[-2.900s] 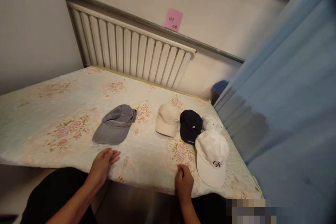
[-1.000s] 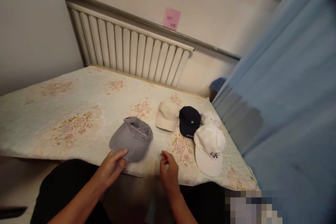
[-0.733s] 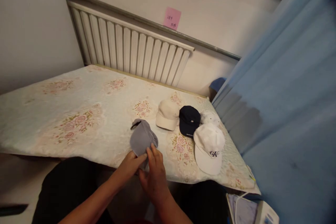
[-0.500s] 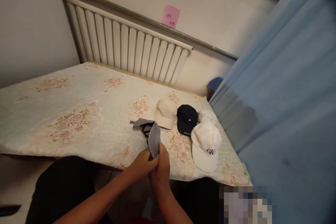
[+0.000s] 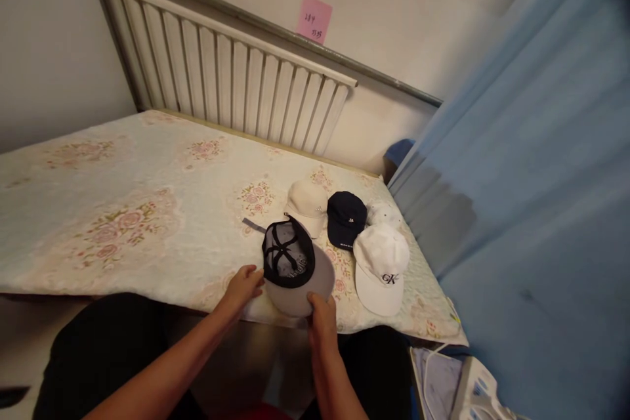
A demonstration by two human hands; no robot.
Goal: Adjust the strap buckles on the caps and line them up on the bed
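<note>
A grey cap (image 5: 295,264) lies upside down near the front edge of the bed, its dark inside and crossed seams facing up, brim toward me. My right hand (image 5: 322,310) pinches the front of the brim. My left hand (image 5: 243,283) rests at the cap's left side, fingers curled against its rim. Behind it lie a beige cap (image 5: 308,197), a navy cap (image 5: 346,218), a white cap with a dark logo (image 5: 380,261) and a small white cap (image 5: 384,213).
The bed has a floral quilt (image 5: 123,210). A white radiator (image 5: 221,79) runs along the wall with a pink note (image 5: 314,18) above it. A blue curtain (image 5: 531,177) hangs on the right. Some cloth and a white object (image 5: 467,384) lie at the lower right.
The grey cap was pulled from mid-bed toward the front edge, folded between both hands, then turned upside down. It now lies inside up, next to the other caps.
</note>
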